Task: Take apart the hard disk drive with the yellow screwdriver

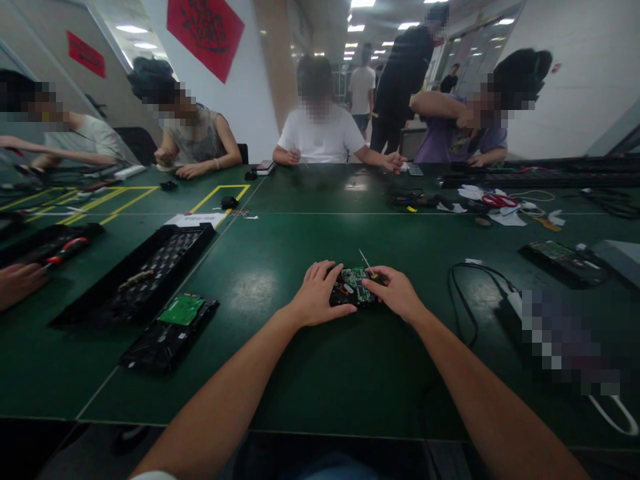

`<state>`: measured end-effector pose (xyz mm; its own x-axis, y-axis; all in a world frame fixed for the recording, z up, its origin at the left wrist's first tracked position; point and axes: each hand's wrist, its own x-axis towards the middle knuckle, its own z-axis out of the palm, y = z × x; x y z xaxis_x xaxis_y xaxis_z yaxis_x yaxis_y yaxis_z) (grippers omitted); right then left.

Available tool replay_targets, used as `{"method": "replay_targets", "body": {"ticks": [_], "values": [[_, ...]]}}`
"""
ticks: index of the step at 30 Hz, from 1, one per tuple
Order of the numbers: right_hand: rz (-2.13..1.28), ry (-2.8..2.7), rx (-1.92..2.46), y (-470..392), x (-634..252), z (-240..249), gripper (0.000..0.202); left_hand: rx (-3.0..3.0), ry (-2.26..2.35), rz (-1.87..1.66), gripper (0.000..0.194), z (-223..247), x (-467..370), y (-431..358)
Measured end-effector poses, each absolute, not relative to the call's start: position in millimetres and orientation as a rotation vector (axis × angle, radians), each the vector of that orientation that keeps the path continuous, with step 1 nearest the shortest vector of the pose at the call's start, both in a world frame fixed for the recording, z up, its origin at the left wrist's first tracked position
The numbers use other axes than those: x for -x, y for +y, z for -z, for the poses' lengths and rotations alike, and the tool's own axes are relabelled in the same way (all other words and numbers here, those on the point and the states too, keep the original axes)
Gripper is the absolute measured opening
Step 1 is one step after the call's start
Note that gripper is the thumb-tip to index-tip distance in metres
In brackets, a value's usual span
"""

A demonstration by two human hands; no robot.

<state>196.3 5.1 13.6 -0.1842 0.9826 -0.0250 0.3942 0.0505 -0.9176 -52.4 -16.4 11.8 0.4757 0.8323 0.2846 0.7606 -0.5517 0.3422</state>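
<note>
Gripping the far-left edge of the black device (pixel 341 300) with its green circuit board (pixel 356 280), your left hand (pixel 323 293) has its thumb along the near side and its fingers over the left end. The device lies on the green table (pixel 300 373) between your two hands, just right of your left palm and left of your right hand (pixel 395 293). Your right hand grasps a screwdriver (pixel 370 265) near its yellow part, its thin shaft tilted up and away from you, while its fingertips sit at the device's right end; whether they press on it, you cannot tell. To your left, another black device with a green board (pixel 183 310) lies beside a long black tray (pixel 145 273).
</note>
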Motion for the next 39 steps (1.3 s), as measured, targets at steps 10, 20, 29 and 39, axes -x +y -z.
{"method": "replay_targets", "body": {"ticks": [10,20,29,39], "values": [[-1.162,-1.641,1.398,6.6,-201.1,-9.5,0.045,-2.659,1.260,-0.616,0.071,-18.5,49.5,-18.1],[-1.175,-1.680,1.376,5.1,-200.7,-12.4,0.048,-2.643,1.209,-0.637,0.068,-23.3,44.6,-20.9],[-1.153,-1.652,1.407,7.3,-201.5,-9.2,0.049,-2.692,1.152,-0.604,0.062,-22.6,45.2,-20.4],[-1.142,-1.706,1.407,7.3,-204.0,-9.7,0.054,-2.739,1.157,-0.563,0.061,-24.6,41.8,-23.3]]}}
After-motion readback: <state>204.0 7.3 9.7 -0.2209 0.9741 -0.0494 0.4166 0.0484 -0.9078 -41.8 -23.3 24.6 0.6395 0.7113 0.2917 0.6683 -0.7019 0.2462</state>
